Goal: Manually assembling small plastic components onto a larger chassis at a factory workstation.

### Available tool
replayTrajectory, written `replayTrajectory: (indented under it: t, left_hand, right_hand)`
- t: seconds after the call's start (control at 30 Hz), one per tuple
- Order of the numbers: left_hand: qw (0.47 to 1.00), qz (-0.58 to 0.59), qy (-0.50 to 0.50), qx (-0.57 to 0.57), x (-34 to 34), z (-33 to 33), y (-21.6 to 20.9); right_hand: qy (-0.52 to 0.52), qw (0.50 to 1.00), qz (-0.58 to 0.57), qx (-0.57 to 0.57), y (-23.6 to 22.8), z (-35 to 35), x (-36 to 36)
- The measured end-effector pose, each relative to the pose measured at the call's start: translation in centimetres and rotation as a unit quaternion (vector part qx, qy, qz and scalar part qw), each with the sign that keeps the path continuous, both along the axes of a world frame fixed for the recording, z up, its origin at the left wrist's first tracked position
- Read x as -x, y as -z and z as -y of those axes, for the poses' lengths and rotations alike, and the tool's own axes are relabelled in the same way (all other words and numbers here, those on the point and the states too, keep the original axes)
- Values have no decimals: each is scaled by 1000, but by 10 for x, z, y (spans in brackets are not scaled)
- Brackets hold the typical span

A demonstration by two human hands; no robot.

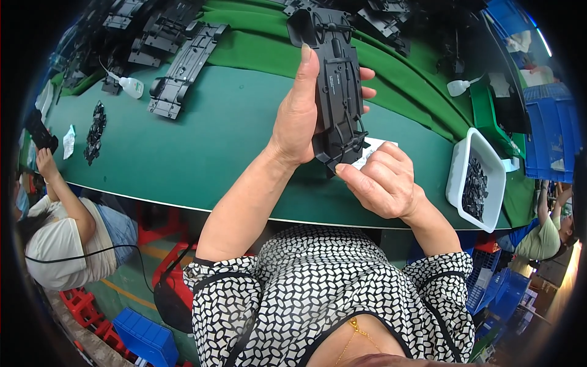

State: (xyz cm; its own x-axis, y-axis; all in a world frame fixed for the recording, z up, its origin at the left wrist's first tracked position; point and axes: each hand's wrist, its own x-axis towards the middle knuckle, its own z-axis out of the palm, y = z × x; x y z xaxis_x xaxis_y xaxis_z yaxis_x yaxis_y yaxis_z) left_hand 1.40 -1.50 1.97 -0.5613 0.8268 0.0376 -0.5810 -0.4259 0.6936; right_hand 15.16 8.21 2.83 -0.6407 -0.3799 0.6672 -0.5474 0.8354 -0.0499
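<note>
The left hand (297,122) holds a long black chassis (338,88) at upper centre of the frame, raised over the green table (244,147). Its grip is closed around the chassis: the thumb lies along the left edge and fingertips show past the right. The right hand (384,183), just right of centre, has curled fingers, with its thumb tip at the chassis's lower end; whether that grip pinches a small part cannot be told.

The likeliest trouble is a slip. The chassis seems to be borne mainly by the left hand, so a hard push from the right thumb at the low end could tilt or twist it, and it might drop onto the white paper (369,151) or the table below. Thin bars on its face look as if they could bend or come loose if pressed sideways. At right of the frame, the white tray (455,183) of small black parts (475,191) stands near the table's front edge; a swing of the right elbow might knock it.
</note>
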Motion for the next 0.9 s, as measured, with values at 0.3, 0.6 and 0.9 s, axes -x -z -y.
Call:
replayTrajectory:
  t: [0.3,0.6,0.9]
  left_hand:
    - [1000,1,-8,-10,2,1,-2]
    - [1000,-10,-1,-5,1,2,-2]
    - [1000,-16,2,-4,0,2,-4]
  right_hand:
    - [1,1000,2,1,-2,1,-2]
    - [-1,1000,9,-5,-5,1,-1]
    - [-2,1000,13,7,-2,1,0]
